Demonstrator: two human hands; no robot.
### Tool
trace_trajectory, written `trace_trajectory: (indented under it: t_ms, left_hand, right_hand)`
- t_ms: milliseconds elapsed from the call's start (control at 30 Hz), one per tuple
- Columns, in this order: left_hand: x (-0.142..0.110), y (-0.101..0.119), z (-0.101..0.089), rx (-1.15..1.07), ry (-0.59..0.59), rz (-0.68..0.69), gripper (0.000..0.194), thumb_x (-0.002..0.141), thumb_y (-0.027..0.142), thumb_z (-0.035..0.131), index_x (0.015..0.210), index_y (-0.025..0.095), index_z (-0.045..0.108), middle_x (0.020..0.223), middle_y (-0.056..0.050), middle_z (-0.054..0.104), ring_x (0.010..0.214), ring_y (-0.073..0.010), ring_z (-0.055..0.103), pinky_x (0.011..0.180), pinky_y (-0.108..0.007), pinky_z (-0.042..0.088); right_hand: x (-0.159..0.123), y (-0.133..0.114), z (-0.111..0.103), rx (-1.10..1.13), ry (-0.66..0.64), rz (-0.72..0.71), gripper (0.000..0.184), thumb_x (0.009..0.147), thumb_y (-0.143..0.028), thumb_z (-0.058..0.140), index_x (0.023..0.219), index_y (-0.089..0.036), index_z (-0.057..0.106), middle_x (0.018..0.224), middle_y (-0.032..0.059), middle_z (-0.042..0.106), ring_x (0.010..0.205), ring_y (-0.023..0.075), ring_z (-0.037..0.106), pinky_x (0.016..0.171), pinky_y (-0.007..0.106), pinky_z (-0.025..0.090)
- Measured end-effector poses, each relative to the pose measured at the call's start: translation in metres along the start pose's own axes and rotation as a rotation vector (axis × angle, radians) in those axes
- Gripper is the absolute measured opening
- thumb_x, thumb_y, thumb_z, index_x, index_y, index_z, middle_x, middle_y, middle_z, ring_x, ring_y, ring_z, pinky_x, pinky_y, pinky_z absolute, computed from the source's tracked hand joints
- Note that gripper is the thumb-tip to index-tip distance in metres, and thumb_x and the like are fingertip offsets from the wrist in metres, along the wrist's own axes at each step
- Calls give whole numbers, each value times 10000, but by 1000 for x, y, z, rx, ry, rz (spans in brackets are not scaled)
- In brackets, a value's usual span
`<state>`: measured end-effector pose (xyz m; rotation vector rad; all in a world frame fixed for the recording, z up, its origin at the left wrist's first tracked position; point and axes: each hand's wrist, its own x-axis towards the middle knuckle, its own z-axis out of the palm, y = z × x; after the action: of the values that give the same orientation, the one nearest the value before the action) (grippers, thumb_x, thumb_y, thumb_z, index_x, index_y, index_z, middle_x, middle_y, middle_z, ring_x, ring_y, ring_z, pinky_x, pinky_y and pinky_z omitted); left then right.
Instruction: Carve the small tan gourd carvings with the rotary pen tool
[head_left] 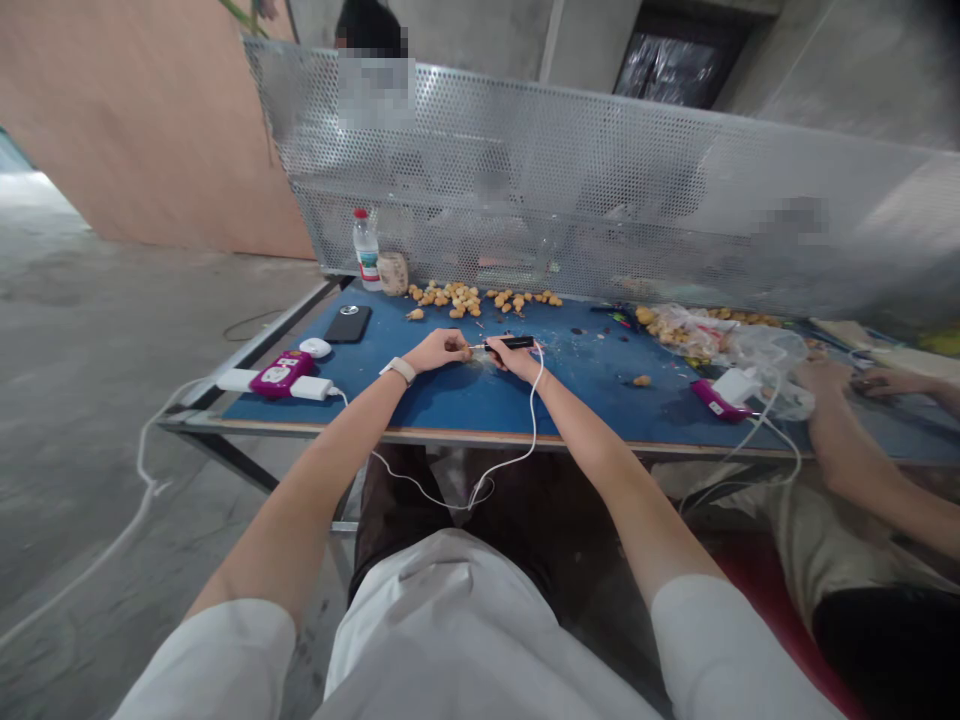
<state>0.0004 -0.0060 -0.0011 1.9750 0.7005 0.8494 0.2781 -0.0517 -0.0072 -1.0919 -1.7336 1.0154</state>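
Observation:
My right hand (516, 357) is closed around a black pen-shaped tool (511, 343) lying level over the blue tabletop (585, 390); a white cable (517, 455) runs from it down past the table edge. My left hand (441, 350), with a white watch on the wrist, is curled in a pinch at the tool's metal tip; what it pinches is too small to make out. Several small orange-brown pieces (465, 297) lie scattered just beyond both hands.
At the left sit a black phone (348, 323), a white round item (315, 347) and a magenta-and-white power strip (279, 378). A water bottle (367, 250) stands by the perforated metal screen (600, 190). A co-worker's arms (862, 440) and a plastic bag (720, 345) are at the right.

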Motion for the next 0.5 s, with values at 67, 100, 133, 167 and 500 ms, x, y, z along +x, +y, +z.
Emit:
trace_trajectory:
  t_ms: [67, 100, 133, 167, 500]
  left_hand:
    - [0, -1, 0, 4, 5, -9, 594, 777, 720, 1104, 895, 222, 802, 968, -93, 898, 867, -244, 784, 903, -406, 623]
    - [1, -1, 0, 5, 6, -14, 600, 773, 723, 1108, 895, 223, 801, 959, -92, 892, 859, -242, 779, 895, -405, 620]
    - [1, -1, 0, 4, 5, -16, 606, 772, 726, 1113, 899, 222, 801, 954, -93, 888, 856, -242, 777, 892, -404, 620]
    - [1, -1, 0, 3, 3, -16, 610, 774, 727, 1117, 905, 220, 804, 954, -95, 887, 859, -242, 778, 891, -404, 623]
    - [0, 0, -1, 13, 1, -5, 544, 804, 668, 1099, 911, 217, 814, 975, -97, 904, 862, -241, 783, 885, -399, 637]
  right_hand:
    - [1, 1, 0, 2, -2, -6, 744, 1151, -871, 738, 714, -297, 555, 570, -12, 562, 507, 142, 441, 494, 266, 321]
    - [1, 1, 0, 3, -6, -9, 751, 1144, -881, 736, 709, -297, 552, 569, -12, 557, 506, 140, 440, 493, 269, 318]
    - [1, 2, 0, 4, -9, -12, 758, 1136, -895, 734, 706, -297, 553, 570, -12, 553, 504, 139, 440, 492, 272, 316]
    - [1, 2, 0, 5, -12, -15, 765, 1127, -912, 733, 706, -298, 556, 570, -13, 548, 502, 138, 441, 492, 276, 315]
    - [2, 8, -2, 7, -38, -62, 816, 1094, -1016, 715, 725, -306, 558, 573, -14, 531, 516, 154, 441, 508, 296, 318]
